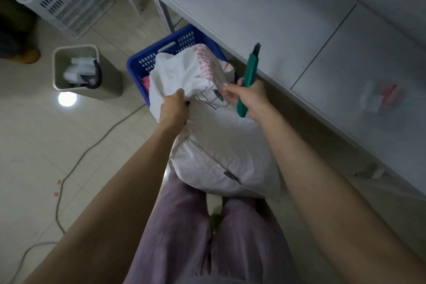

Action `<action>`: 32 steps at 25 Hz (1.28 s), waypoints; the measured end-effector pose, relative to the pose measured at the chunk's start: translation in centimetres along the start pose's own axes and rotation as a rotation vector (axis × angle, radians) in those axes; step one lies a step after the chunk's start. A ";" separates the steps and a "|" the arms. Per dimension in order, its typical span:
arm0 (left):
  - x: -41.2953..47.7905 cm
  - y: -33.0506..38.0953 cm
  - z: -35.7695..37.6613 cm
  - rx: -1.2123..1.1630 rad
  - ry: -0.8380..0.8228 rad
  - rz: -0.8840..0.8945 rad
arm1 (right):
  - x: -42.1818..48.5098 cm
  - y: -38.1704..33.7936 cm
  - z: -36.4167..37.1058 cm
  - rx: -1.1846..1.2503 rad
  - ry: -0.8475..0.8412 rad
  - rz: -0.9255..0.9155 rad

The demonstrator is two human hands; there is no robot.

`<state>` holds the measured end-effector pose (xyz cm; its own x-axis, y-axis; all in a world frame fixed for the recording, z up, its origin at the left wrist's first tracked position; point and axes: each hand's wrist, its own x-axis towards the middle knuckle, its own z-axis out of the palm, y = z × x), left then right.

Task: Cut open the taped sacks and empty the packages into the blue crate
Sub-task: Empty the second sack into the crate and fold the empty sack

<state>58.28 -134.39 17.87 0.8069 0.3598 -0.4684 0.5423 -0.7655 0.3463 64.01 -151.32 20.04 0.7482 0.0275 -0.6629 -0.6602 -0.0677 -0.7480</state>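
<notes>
The view is dim and slightly murky, with a cool grey cast. A round white glare spot (67, 98) burns out on the glossy floor (34, 145) just beside the grey bin (110, 80), which puts the light overhead. The white sack (221, 145) is the brightest surface, yet its creases still read. The top-left corner around the white basket (69, 2) sinks into deep shadow. Wide-angle distortion slants the shelf (253, 7) and stretches the forearms (110, 191) toward the bottom corners. Detail is soft throughout, and the label (380, 97) on the shelf is a blur.
</notes>
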 end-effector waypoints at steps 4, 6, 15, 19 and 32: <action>4.2 -4.2 -1.8 -0.068 -0.025 0.002 | -1.9 4.0 -3.5 -0.177 0.368 0.161; 5.7 -6.6 -3.7 -0.086 -0.022 0.011 | -4.0 7.4 -4.4 -0.276 0.473 0.297; 10.3 -10.9 -8.1 0.029 0.009 0.014 | -9.1 20.2 -0.1 -0.206 0.422 0.650; 12.7 -12.3 -7.5 0.116 0.017 0.050 | -7.5 22.9 0.9 -0.007 0.572 0.596; 14.0 -18.7 -6.2 -0.271 -0.245 -0.372 | -4.3 24.5 2.8 0.043 0.655 0.455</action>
<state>60.83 -111.74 9.87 0.4868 0.4210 -0.7654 0.8495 -0.4324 0.3024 44.49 -150.34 4.49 0.2821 -0.5860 -0.7596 -0.9021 0.1076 -0.4180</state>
